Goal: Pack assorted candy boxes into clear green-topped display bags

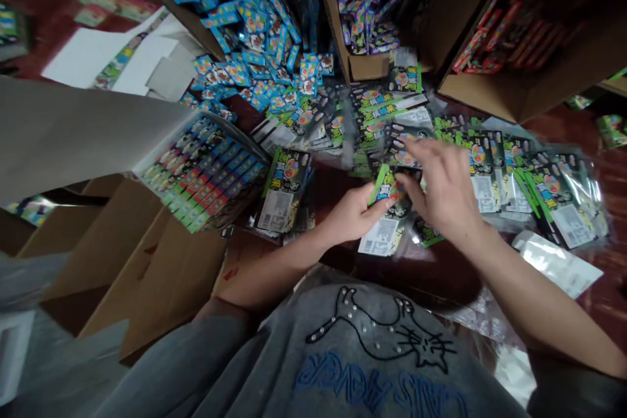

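Observation:
My left hand (350,214) is closed on a black-and-green printed packet (381,235), with a white label panel on its lower part. Over that packet's right side is my right hand (448,186), fingers stretched forward and thumb apart from them. Its thumb tip is close to the held packet's upper edge; whether they touch I cannot tell. Beneath the right fingertips lies another black packet (402,137). More of the same packets (558,192) lie overlapping to the right, and a small stack (284,192) sits left of my left hand.
Small blue packets (259,32) spill from a carton at the back. Purple packets (367,6) fill the carton (369,66) beside it, and red ones (490,32) a third. At left stands an open box (203,173) of colourful packs. A clear-and-white wrapper (556,264) lies front right.

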`<state>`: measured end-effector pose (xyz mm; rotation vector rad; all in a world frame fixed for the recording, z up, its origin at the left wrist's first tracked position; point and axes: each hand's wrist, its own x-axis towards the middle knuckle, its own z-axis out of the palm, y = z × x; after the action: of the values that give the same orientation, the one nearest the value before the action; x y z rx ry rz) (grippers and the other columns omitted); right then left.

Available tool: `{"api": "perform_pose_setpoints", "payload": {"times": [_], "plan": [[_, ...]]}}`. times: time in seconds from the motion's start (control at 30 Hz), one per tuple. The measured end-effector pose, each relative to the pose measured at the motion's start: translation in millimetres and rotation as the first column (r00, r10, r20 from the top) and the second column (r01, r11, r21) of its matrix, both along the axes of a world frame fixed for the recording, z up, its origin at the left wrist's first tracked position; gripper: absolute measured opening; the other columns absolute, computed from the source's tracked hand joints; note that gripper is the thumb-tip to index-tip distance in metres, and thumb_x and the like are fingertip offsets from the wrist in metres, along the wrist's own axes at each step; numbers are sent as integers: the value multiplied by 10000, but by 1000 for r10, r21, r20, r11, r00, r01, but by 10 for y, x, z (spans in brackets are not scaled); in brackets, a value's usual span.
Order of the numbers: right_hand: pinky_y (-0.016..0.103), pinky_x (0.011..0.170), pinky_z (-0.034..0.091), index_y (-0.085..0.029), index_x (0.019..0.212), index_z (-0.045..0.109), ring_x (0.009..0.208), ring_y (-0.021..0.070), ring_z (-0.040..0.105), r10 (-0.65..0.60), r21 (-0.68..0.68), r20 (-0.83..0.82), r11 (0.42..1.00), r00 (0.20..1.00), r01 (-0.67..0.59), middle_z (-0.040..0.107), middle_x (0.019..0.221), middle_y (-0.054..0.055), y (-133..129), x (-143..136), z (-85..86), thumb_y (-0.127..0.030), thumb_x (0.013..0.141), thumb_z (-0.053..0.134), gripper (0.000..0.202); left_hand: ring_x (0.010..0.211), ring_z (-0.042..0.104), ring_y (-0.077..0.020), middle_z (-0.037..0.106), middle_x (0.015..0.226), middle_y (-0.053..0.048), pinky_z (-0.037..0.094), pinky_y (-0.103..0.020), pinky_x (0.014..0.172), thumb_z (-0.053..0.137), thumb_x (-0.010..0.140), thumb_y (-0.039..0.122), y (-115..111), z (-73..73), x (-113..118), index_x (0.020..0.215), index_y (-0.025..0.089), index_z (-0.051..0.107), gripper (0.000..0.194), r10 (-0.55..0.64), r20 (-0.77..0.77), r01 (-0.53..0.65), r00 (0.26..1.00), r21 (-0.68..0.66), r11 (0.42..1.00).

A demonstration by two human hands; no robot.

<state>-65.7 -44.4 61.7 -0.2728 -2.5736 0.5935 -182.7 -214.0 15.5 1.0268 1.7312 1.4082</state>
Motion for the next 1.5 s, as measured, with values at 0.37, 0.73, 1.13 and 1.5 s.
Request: {"api": "perform_pose_setpoints", "payload": {"times": [0.37, 0.73, 1.13, 1.5], "plan": [[671, 1213, 431, -210, 1622, 486, 1500, 420, 465, 149, 198, 269, 958, 951, -206, 518, 1608, 211, 790, 107, -151, -368, 996, 685, 676, 875, 737, -194, 818, 1009, -46, 594, -304, 787, 841, 843, 473, 30, -277, 185, 1106, 198, 783, 385, -147, 329, 203, 933, -144, 968], [504, 1219, 460, -181, 1531, 612, 1458, 343, 556, 197, 318, 568, 843, 799, -434, 597, 1601, 146, 1180, -2044, -529, -391, 1072, 508, 515, 815, 775, -162, 793, 932, -103, 633, -313, 868, 825, 912, 262, 466, -290, 438, 901, 124, 738, 163, 342, 915, -75, 212, -334, 940], [661, 1311, 153, -77, 1368, 688, 1400, 393, 529, -204, 322, 323, 942, 924, 96, 694, 1390, 210, 706, -1862, -976, -473, 1121, 263, 631, 354, 416, -52, 566, 544, 91, 377, -205, 373, 908, 761, 494, 746, -531, 218, 811, 200, 559, 459, 622, 691, -482, 368, -430, 763], [631, 1354, 117, -137, 1667, 419, 1655, 357, 252, 6, 211, 543, 967, 840, -143, 344, 1788, 131, 1261, -1910, -723, -490, 1094, 282, 687, 416, 403, -47, 469, 532, 116, 329, -186, 396, 918, 679, 572, 358, -449, -50, 803, 199, 620, 493, 762, 575, -706, 299, -403, 582]]}}
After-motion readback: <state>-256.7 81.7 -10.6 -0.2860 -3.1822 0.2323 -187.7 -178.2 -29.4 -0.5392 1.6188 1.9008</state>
